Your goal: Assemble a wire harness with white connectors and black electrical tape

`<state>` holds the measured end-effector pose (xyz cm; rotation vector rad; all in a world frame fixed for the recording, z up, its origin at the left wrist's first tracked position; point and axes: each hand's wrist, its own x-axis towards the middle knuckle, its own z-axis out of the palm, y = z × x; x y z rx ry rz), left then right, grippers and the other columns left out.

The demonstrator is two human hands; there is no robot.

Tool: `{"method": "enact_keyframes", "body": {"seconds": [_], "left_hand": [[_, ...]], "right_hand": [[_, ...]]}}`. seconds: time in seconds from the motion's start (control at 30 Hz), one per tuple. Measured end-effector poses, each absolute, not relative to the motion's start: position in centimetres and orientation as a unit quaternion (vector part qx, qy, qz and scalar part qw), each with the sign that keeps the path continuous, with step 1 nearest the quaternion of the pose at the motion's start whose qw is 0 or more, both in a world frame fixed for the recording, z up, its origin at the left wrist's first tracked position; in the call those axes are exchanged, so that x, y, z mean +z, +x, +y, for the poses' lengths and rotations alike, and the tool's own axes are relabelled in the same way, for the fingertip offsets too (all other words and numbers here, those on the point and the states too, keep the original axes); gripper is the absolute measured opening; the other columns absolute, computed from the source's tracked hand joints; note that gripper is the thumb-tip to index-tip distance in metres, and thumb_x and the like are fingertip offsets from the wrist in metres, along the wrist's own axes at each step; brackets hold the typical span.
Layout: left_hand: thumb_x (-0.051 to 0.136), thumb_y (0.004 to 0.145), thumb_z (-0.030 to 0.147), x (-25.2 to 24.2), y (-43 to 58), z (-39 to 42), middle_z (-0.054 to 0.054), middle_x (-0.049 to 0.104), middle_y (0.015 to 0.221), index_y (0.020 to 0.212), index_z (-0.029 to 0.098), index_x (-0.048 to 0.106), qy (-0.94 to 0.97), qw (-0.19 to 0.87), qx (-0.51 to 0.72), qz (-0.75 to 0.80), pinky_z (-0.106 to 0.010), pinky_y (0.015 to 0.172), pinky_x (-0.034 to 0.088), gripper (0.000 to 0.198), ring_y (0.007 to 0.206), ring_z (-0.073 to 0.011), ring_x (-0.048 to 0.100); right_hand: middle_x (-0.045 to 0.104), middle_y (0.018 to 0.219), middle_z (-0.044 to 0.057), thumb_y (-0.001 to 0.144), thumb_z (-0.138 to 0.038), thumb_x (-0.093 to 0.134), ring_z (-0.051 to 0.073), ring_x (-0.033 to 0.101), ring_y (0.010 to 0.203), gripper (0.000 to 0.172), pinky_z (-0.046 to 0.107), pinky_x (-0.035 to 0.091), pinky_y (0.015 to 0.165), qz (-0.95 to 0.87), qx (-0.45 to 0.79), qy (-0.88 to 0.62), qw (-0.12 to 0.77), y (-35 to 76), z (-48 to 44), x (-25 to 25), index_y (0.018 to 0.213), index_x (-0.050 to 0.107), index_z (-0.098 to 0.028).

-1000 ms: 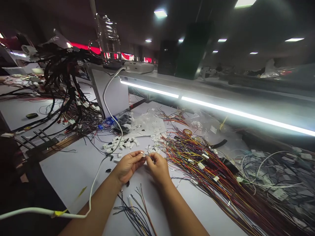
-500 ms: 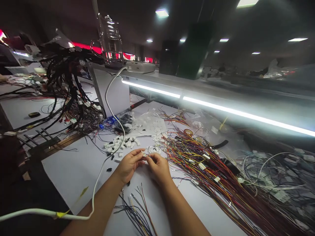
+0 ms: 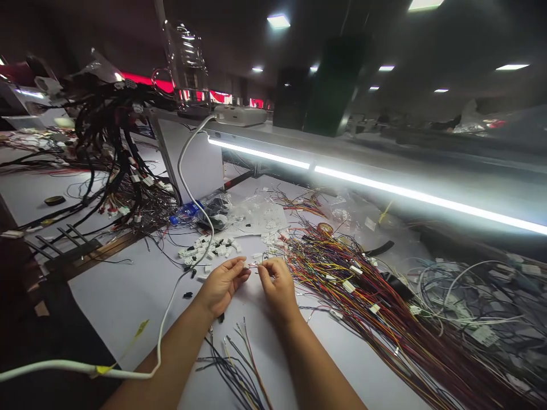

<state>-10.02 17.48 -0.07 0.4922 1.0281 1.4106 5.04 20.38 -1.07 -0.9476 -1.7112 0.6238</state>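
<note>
Over the middle of the white table point(image 3: 141, 285), my left hand point(image 3: 224, 283) pinches a small pale piece, too small to make out fully, between thumb and fingertips. Close on its right, my right hand point(image 3: 277, 283) is closed, thumb against forefinger, on what looks like a thin wire end. A short reddish line shows between the two sets of fingertips. White connectors point(image 3: 217, 246) lie scattered just beyond my left hand. Nearer my body, a small bunch of dark, yellow and red wires point(image 3: 239, 370) lies between my forearms.
A large bundle of coloured wires point(image 3: 342, 285) spreads across the right. A white cable point(image 3: 174, 296) crosses on the left, beside my left forearm. Behind, a lit tube point(image 3: 384, 185) runs under a shelf. Black harnesses point(image 3: 123, 136) hang at the back left.
My hands have drawn slightly apart, and a small gap now shows between their fingertips. The whole view has shifted a little.
</note>
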Motion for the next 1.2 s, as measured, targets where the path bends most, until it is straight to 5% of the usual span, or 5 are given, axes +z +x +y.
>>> {"method": "enact_keyframes", "body": {"seconds": [0.37, 0.67, 1.2], "left_hand": [[0.067, 0.082, 0.015, 0.36, -9.99, 17.51, -0.005, 0.067, 0.081, 0.089, 0.011, 0.068, 0.197, 0.634, 0.611, 0.431, -0.020, 0.071, 0.057, 0.008, 0.072, -0.0105, 0.065], [0.069, 0.081, 0.017, 0.55, -9.96, 17.30, -0.005, 0.067, 0.075, 0.089, 0.011, 0.069, 0.214, 0.638, 0.596, 0.439, -0.019, 0.070, 0.055, 0.009, 0.070, -0.0106, 0.064], [0.079, 0.069, 0.034, 0.29, -9.97, 17.44, -0.003, 0.067, 0.081, 0.085, 0.014, 0.072, 0.291, 0.583, 0.589, 0.479, -0.025, 0.075, 0.051, 0.026, 0.075, -0.0128, 0.062]], "right_hand": [[0.059, 0.090, 0.006, 0.085, -0.020, 0.055, 0.020, 0.053, 0.088, 0.007, 0.033, 0.043, 0.081, -0.751, 0.206, -0.371, 0.505, 4.61, 19.53, -0.44, 0.081, 0.060, -0.021], [0.057, 0.078, 0.003, 0.088, -0.021, 0.051, 0.017, 0.053, 0.077, 0.012, 0.028, 0.043, 0.072, -0.740, 0.210, -0.408, 0.492, 4.50, 19.78, -0.76, 0.076, 0.054, -0.021], [0.060, 0.085, 0.005, 0.087, -0.020, 0.051, 0.018, 0.056, 0.082, 0.010, 0.027, 0.044, 0.073, -0.766, 0.168, -0.414, 0.463, 4.63, 19.80, -0.95, 0.079, 0.058, -0.021]]}}
